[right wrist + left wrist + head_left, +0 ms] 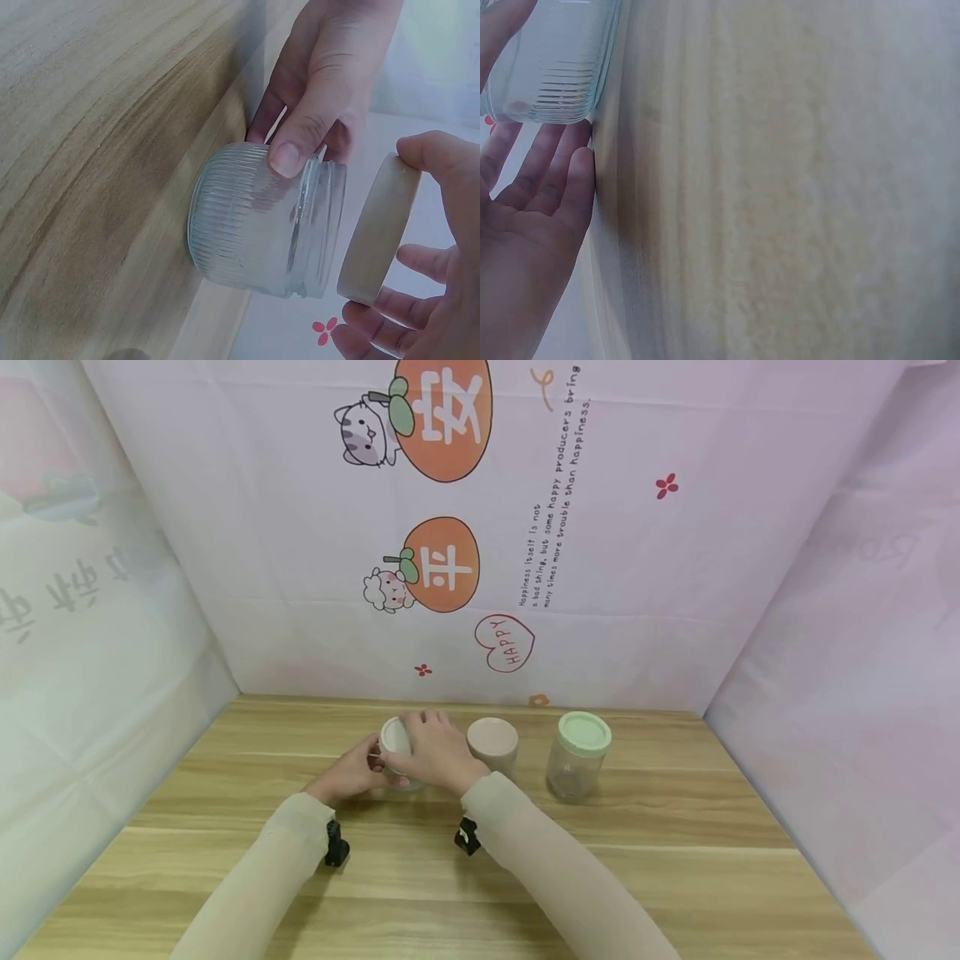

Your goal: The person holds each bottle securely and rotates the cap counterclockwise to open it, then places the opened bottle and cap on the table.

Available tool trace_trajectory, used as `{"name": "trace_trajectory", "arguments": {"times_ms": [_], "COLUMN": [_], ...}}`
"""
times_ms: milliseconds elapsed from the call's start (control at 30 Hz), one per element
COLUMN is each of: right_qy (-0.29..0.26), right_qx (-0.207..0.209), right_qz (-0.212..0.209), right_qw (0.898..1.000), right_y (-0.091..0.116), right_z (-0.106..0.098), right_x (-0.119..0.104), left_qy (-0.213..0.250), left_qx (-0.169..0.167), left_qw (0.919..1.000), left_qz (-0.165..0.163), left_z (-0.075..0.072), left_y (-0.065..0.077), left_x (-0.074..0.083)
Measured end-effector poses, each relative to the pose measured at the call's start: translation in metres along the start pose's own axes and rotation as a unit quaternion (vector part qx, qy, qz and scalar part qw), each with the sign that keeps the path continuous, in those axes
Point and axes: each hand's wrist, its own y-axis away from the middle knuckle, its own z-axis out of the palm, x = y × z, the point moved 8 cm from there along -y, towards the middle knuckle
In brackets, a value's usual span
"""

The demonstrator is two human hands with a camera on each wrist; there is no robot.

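Glass jar (240, 221) stands on the table (405, 902), beside the pink-topped jar (492, 737); our left hand (354, 774) grips its side. Our right hand (441, 756) has its fingers pinching the pale lid (379, 232) just off the mouth, slightly tilted. We do well to brace the glass firmly and keep that lid level. Our right hand hides much of the jar from the head view; 1 wrist view, the left, crops its top.

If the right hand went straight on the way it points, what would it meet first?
Most likely the glass jar, at its open rim: the lid that the right hand holds faces it across a small gap, though depth is hard to judge.
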Motion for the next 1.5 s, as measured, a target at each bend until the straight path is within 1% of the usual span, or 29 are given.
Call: {"name": "trace_trajectory", "arguments": {"times_ms": [133,267,400,467,633,733,867,1000,1200,1267,1333,1500], "right_qy": [-0.021,-0.040,-0.052,-0.056,-0.086,-0.115,-0.135,-0.126,-0.066,-0.069,-0.082,-0.129], "right_qx": [0.004,0.006,0.003,0.003,-0.001,-0.001,-0.004,-0.006,0.017,0.020,0.014,-0.027], "right_qz": [-0.003,-0.004,-0.011,-0.014,-0.012,-0.013,-0.023,-0.034,-0.055,-0.060,-0.059,-0.029], "right_qw": [1.000,0.999,0.999,0.998,0.996,0.993,0.991,0.991,0.996,0.996,0.995,0.991], "right_y": [0.002,0.004,0.008,0.010,0.014,0.018,0.022,0.026,0.031,0.034,0.036,0.043], "right_z": [-0.002,-0.003,-0.004,-0.004,-0.004,-0.004,-0.005,-0.006,-0.010,-0.011,-0.010,-0.002], "right_x": [0.001,0.001,0.000,0.000,0.001,0.004,0.005,0.004,0.004,0.005,0.006,0.014], "left_qy": [0.002,-0.004,-0.012,-0.018,-0.024,-0.026,-0.033,-0.031,-0.027,-0.027,-0.025,-0.029], "left_qx": [-0.006,-0.008,-0.004,0.003,0.001,-0.001,0.006,0.008,0.008,0.007,0.007,0.010], "left_qw": [1.0000,0.9999,0.9997,0.9997,0.9994,0.9991,0.9990,0.9992,0.9988,0.9988,0.9988,0.9989], "left_qz": [0.006,0.012,0.021,0.019,0.027,0.032,0.029,0.024,0.039,0.042,0.041,0.037], "left_z": [0.000,-0.002,-0.004,-0.005,-0.003,-0.002,-0.003,-0.004,-0.005,-0.006,-0.005,-0.005], "left_y": [-0.002,-0.004,-0.006,-0.006,-0.003,-0.001,0.000,0.000,0.000,0.000,-0.001,-0.002], "left_x": [0.001,-0.002,-0.004,-0.005,-0.001,0.004,0.006,0.005,0.006,0.005,0.004,0.002]}}
